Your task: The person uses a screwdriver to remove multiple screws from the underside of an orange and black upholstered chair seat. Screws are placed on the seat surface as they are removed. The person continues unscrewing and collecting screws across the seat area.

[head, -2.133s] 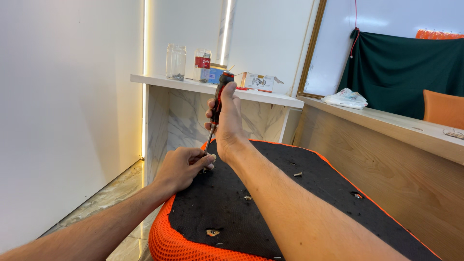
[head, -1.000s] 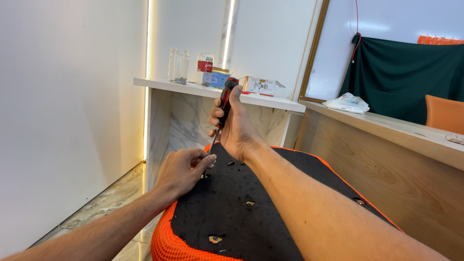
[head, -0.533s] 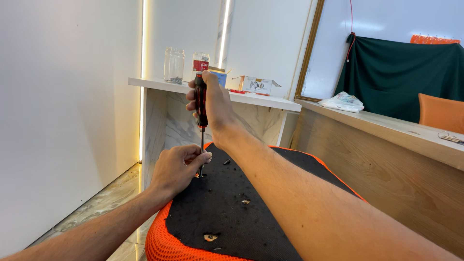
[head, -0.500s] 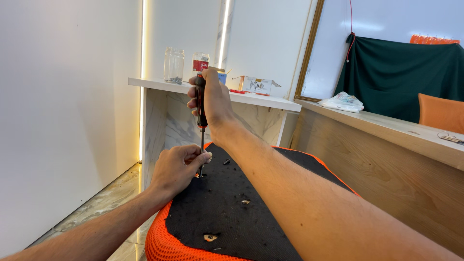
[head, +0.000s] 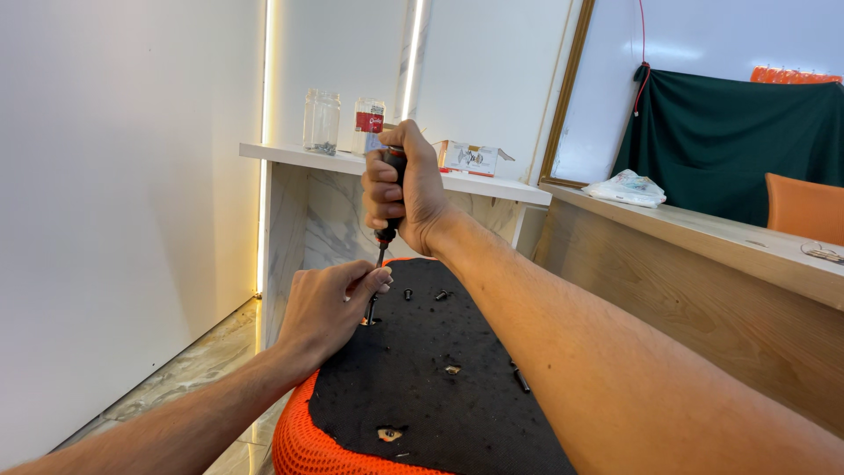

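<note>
My right hand (head: 406, 185) grips the black and red handle of a screwdriver (head: 384, 230), held nearly upright with its tip down at a hole near the far left of a black seat underside (head: 440, 396). My left hand (head: 330, 303) rests on that black surface, its fingertips pinched around the screwdriver's metal shaft just above the tip. The seat has an orange mesh edge (head: 294, 440). Loose screws (head: 442, 295) lie on the black surface beyond the hands, and a dark bolt (head: 520, 378) lies beside my right forearm.
A white marble-look counter (head: 281, 154) stands behind, with glass jars (head: 322, 121), a red-labelled jar (head: 369, 123) and a small box (head: 475, 158). A wooden ledge (head: 703, 229) runs along the right with a plastic bag (head: 629, 186). A white wall stands close on the left.
My right hand has turned on the screwdriver handle and sunk a little, and the tool tilts slightly. My left hand stays pinched at the shaft. More loose screws show on the seat.
</note>
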